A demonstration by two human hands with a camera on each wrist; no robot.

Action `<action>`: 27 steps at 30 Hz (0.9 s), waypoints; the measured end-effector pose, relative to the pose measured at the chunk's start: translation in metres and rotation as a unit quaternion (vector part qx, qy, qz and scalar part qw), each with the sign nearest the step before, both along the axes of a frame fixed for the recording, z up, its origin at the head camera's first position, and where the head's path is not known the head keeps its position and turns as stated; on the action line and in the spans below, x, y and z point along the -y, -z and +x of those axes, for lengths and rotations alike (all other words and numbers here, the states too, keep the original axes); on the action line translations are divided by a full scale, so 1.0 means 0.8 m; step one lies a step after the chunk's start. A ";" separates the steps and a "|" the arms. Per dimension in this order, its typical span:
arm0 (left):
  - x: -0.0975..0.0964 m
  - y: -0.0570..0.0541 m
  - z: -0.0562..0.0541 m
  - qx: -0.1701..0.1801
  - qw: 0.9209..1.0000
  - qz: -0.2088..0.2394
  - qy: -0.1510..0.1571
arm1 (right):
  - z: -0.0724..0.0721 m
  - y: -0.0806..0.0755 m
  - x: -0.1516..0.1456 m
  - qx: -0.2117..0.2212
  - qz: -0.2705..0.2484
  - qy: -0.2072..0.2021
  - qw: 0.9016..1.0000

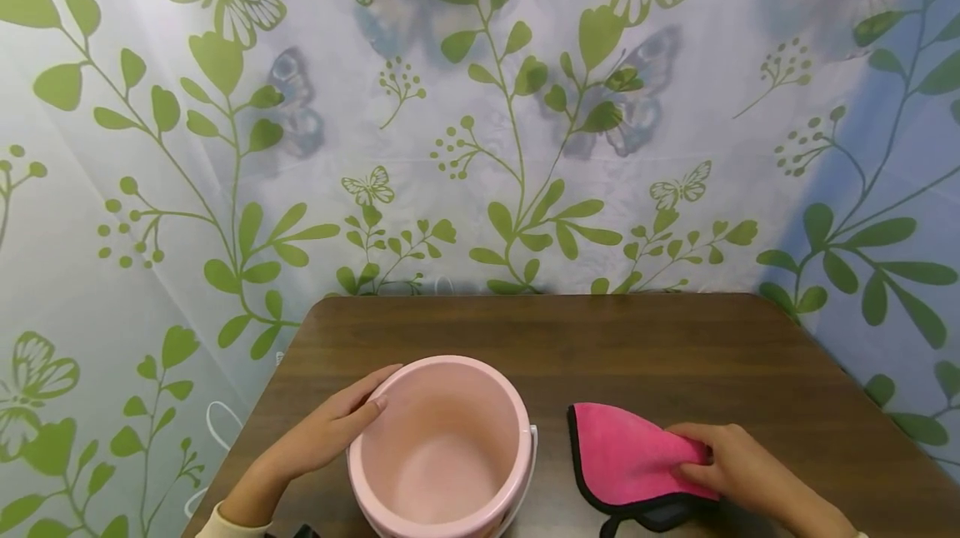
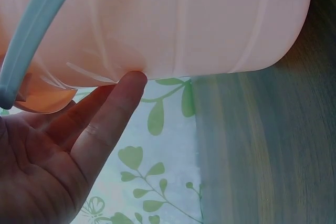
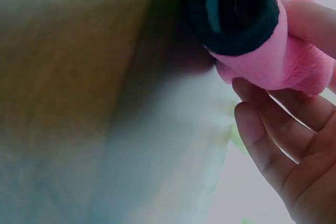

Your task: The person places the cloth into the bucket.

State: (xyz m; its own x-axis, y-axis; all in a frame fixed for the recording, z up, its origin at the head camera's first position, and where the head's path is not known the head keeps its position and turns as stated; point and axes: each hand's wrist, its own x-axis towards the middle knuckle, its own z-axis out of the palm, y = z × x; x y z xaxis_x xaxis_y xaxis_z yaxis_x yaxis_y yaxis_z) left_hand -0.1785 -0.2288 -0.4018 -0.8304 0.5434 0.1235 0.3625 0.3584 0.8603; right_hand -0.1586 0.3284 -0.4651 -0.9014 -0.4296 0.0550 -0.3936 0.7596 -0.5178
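Note:
A pale pink bucket (image 1: 450, 409) stands upright on the table, its opening facing up. My left hand (image 1: 326, 430) holds its rim on the left, the thumb over the edge and the fingers along the outer wall. Those fingers (image 2: 97, 129) show against the ribbed outside of the bucket (image 2: 184, 19) in the left wrist view. To the right of the bucket, my right hand (image 1: 738, 467) grips a bright pink cloth (image 1: 618, 459) with black edging. The right wrist view shows the cloth (image 3: 262, 69) bunched between thumb and fingers, its dark edge curled into a loop.
The bucket's pale handle (image 1: 532, 463) hangs down its right side. Under everything lies a dark brown wooden table (image 1: 600, 338). A white curtain (image 1: 420, 130) with green leaves and butterflies hangs behind the table and along both sides. A thin white cord (image 1: 217, 430) loops beside the left edge.

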 end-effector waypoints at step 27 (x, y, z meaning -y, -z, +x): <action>-0.002 -0.003 0.000 0.005 1.000 0.020 0.013 | -0.025 -0.096 0.016 -0.160 -0.017 -0.019 0.987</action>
